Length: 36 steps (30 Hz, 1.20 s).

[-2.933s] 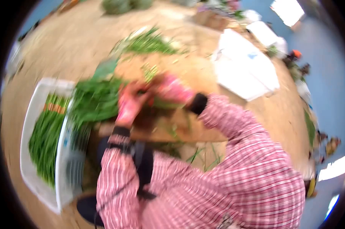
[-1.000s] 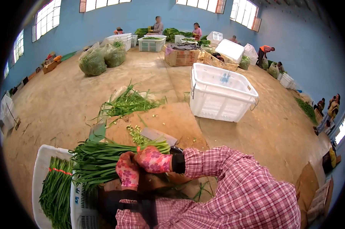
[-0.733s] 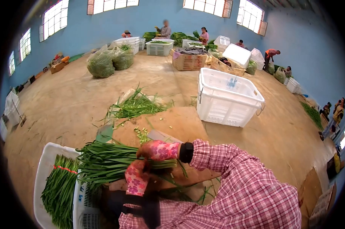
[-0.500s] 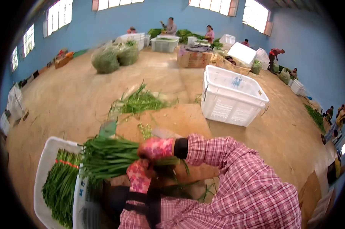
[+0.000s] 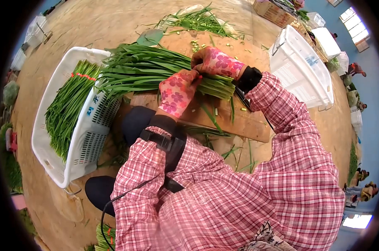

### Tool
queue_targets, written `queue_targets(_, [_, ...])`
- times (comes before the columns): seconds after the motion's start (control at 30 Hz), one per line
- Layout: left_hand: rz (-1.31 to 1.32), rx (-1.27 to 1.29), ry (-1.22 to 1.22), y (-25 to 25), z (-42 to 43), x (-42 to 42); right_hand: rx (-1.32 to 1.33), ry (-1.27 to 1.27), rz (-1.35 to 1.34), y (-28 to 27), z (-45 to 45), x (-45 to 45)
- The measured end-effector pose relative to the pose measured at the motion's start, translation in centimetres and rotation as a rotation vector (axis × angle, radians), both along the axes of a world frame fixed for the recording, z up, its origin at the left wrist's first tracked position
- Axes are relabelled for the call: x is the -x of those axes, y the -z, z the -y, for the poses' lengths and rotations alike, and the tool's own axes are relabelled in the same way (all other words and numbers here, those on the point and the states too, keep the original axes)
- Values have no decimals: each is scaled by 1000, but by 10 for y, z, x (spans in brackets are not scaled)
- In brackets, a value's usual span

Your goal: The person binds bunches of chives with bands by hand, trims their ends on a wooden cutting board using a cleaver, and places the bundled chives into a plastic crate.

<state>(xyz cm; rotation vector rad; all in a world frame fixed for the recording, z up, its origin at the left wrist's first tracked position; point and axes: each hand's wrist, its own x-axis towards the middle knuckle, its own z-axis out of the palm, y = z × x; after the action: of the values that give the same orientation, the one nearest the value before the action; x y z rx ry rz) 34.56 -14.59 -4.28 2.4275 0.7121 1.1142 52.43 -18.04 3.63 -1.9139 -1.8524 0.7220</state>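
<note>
A thick bunch of garlic chives [image 5: 145, 69] lies across the wooden board [image 5: 248, 125], its leaves hanging toward the crate on the left and its pale cut ends pointing right. My left hand [image 5: 177, 93], in a pink flowered glove, is closed at the near side of the bunch. From the far side my right hand [image 5: 216, 63], gloved alike, curls its fingers onto the same spot near the cut ends. Both sets of fingertips meet over the stems. A tiny red bit shows between them; most of what they pinch is hidden.
A white crate [image 5: 68, 178] on the left holds chives [image 5: 70, 108] tied with a red band. Loose chives [image 5: 198, 21] lie beyond the board. Another white crate [image 5: 300, 69] stands right. A dark narrow object [image 5: 242, 99] lies by my right wrist. People are in the background.
The view has tilted down and turned, bringing the board and bunch closer to the middle. Both hands remain at the bunch, with the fingertips meeting over the stems.
</note>
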Motion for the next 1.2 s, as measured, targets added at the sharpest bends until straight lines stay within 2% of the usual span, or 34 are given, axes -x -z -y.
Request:
queue_targets(0.07, [42, -14, -40, -2, 3, -3, -62, 6, 8, 3, 4, 0])
queue_targets(0.13, [-10, 83, -95, -6, 5, -4, -98, 43, 59, 1, 12, 5])
queue_targets(0.2, [-26, 143, -104, -8, 1, -5, -222, 57, 160, 6, 29, 10])
queue_targets(0.27, [-162, 116, -86, -13, -7, -8, -466, -22, 243, 25, 49, 29])
queue_targets(0.3, [-233, 111, -68, -14, -7, -10, -518, -5, 385, 34, 53, 40])
queue_targets(0.33, [-278, 145, -61, -12, -10, -12, -413, -11, 447, 35, 59, 40])
queue_targets(0.4, [-229, 135, -127, -13, -14, -14, -423, 43, 83, 20, 62, 23])
queue_targets(0.43, [-218, 268, -96, -22, -15, -10, -480, 113, 101, 11, 54, 9])
queue_targets(0.47, [-147, 412, -67, -28, -13, -6, -511, 187, 195, -1, 56, 0])
queue_targets(0.53, [-142, 468, -117, -29, -12, -8, -356, 166, 449, -7, 58, -3])
queue_targets(0.6, [-75, 502, -85, -22, -17, -5, -293, -29, 654, 7, 69, 16])
queue_targets(0.63, [-42, 519, -73, -17, -21, -4, -34, -41, 580, 13, 67, 18])
queue_targets(0.67, [21, 389, -26, -12, -22, -2, -126, -20, 678, 24, 68, 17])
queue_targets(0.73, [139, 91, 16, 0, -28, 9, -82, 52, 288, 15, 71, 11])
queue_targets(0.8, [-266, -241, 126, -17, -25, 23, -238, 74, 426, 39, 66, 1])
queue_targets(0.83, [-250, -369, 110, -12, -18, 22, -155, 48, 263, 34, 58, -6])
queue_targets(0.87, [-234, -491, 109, -7, -12, 17, -50, 29, 114, 18, 48, -9])
queue_targets(0.93, [-355, -526, 121, -24, -12, 15, 50, -29, 71, -33, 36, 5])
queue_targets(1.0, [-304, -556, 118, -40, -19, 18, 127, -66, -8, -75, 25, 20])
queue_targets(1.03, [-333, -811, -71, -43, -28, 16, 73, -171, -25, -88, 18, 25])
queue_targets(1.07, [-295, -786, -66, -47, -41, 15, 15, -255, -37, -104, 14, 31])
queue_targets(1.13, [-134, -321, 132, -86, -51, 41, 93, -115, 62, -154, 9, 42])
queue_targets(1.2, [271, -11, 187, -113, -58, 54, -71, -133, -291, -172, -23, 5])
